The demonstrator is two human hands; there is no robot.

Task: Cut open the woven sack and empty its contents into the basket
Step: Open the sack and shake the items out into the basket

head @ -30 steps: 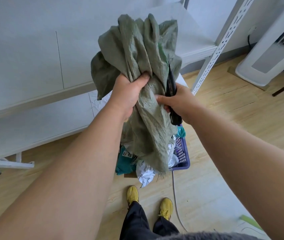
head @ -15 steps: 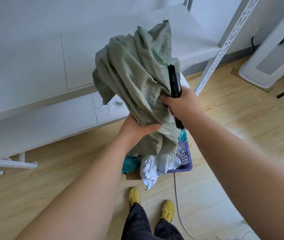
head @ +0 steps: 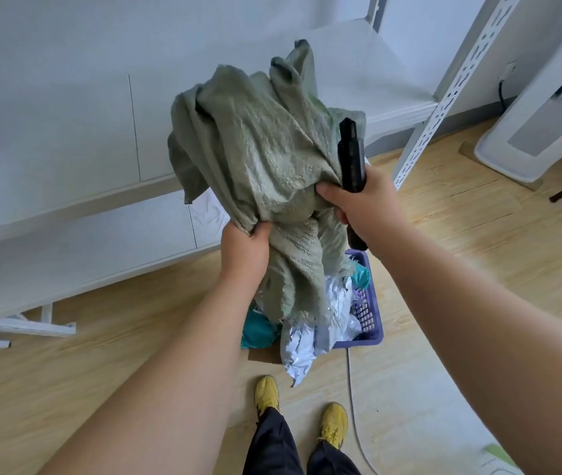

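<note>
Emptying is the step in hand: the woven sack [head: 259, 159] is held up, bunched and limp, over the basket [head: 368, 323], and its frayed open end hangs down onto the heap below. It looks close to spent, since the upper part sags in folds with no bulk showing inside, though whether something is lodged within cannot be told.

The left hand [head: 243, 250] grips a gathered fold low on the sack's left side, fingers curled into the cloth. The right hand [head: 358, 204] is closed on two things at once: it clutches the black cutter [head: 351, 159], which stands upright against the sack, and its thumb and fingers pinch the fabric beside it. So the sack rises above both grips and also drapes down between them, its mouth well below the hands.

In the basket lie silvery-white plastic parcels [head: 302, 351] and teal packages [head: 259, 332]; one white parcel spills over the near rim toward the floor [head: 101, 354]. The basket sits just ahead of the person's yellow shoes [head: 267, 392], beside a white shelf unit [head: 67, 255].

The next move probably calls for a shake or a higher lift to clear any remainder, with the mouth kept centred over the basket. The cutter in the same grip as the cloth asks for care.
</note>
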